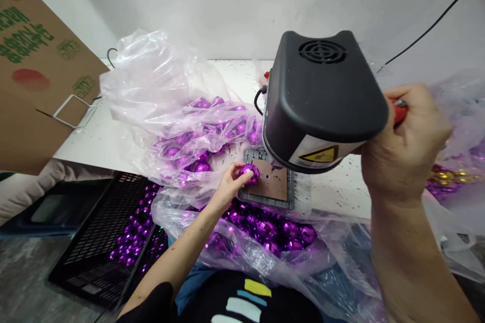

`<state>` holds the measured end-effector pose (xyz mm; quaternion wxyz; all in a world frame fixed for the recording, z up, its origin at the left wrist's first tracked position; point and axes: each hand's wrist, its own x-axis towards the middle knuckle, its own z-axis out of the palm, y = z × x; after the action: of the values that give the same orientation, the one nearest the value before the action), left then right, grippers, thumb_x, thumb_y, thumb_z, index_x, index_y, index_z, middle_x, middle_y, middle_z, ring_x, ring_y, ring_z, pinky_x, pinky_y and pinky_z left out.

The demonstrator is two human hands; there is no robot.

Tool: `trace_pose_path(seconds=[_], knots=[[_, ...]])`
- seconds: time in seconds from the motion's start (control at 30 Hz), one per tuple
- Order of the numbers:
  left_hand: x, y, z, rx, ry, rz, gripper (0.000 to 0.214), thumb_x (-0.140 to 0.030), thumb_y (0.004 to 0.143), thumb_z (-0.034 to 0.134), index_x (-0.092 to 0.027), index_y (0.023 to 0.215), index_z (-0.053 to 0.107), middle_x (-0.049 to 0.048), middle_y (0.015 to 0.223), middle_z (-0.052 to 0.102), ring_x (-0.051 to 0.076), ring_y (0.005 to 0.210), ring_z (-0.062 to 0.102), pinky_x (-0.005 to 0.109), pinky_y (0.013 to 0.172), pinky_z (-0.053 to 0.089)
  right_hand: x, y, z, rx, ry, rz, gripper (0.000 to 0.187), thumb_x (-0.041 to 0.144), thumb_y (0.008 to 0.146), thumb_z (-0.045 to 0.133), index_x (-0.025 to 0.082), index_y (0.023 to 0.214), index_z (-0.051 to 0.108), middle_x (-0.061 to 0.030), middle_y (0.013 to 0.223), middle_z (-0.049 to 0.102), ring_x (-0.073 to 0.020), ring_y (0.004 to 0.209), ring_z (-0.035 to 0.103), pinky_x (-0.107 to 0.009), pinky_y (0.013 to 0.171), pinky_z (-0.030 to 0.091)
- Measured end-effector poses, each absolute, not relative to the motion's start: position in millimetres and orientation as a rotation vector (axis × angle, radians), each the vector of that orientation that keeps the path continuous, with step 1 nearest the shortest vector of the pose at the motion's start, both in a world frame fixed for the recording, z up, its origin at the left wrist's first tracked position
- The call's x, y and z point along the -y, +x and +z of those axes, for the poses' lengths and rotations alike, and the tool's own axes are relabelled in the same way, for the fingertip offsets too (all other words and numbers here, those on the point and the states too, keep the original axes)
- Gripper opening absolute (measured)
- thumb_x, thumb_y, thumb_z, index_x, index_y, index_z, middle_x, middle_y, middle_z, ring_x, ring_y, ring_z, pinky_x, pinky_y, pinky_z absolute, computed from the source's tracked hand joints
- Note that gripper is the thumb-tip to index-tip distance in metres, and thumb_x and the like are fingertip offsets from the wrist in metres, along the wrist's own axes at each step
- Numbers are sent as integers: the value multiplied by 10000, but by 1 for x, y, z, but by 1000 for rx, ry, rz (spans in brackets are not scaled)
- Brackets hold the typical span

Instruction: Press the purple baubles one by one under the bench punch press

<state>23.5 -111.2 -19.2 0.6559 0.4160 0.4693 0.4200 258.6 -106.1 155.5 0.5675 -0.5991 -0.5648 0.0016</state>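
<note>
My left hand (pixel 229 185) pinches a shiny purple faceted ball (pixel 250 172) and holds it at the left edge of a small brown plate (pixel 273 183) set in a grey frame on the table. My right hand (pixel 407 144) is closed around a red handle (pixel 400 111) at the side of a black machine head (pixel 322 98), which hangs over the plate. A yellow warning label (pixel 320 154) shows on the machine's lower face.
A clear plastic bag (pixel 166 101) with several purple balls lies on the white table behind my left hand. Another bag of purple balls (pixel 273 234) rests on my lap. A black mesh crate (pixel 109 232) and a cardboard box (pixel 38 70) sit left.
</note>
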Motion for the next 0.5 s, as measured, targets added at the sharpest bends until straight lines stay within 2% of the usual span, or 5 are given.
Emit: trace_pose_path(seconds=[0.1,0.23,0.37,0.5], knots=[[108,31,-19,-999,1022,959,553,-419,702,847,-182,1143,613,61,1076,725,199,984,671,327,880,522,106,259,154,1318,-1422,16,409,594,888,538,193,807,524,65,600,408,-65,527,387,-271,543,309],[104,36,-19,-1018,1147,922,486,-480,796,748,-174,1162,649,71,1085,718,216,958,661,331,819,531,107,259,155,1320,-1402,46,402,583,893,547,192,807,522,71,583,411,-61,515,399,-259,525,313],[101,40,-25,-1084,1308,918,407,-476,871,676,-181,1152,667,76,1149,717,255,1093,644,391,991,486,107,258,155,1336,-1396,29,391,574,906,535,194,811,529,75,571,406,-58,498,384,-254,518,310],[101,47,-28,-1154,1564,867,366,-434,898,661,-187,1167,654,87,1172,710,267,1093,646,422,994,480,108,258,154,1352,-1378,18,399,572,920,525,188,814,536,70,576,410,-50,494,384,-248,515,310]])
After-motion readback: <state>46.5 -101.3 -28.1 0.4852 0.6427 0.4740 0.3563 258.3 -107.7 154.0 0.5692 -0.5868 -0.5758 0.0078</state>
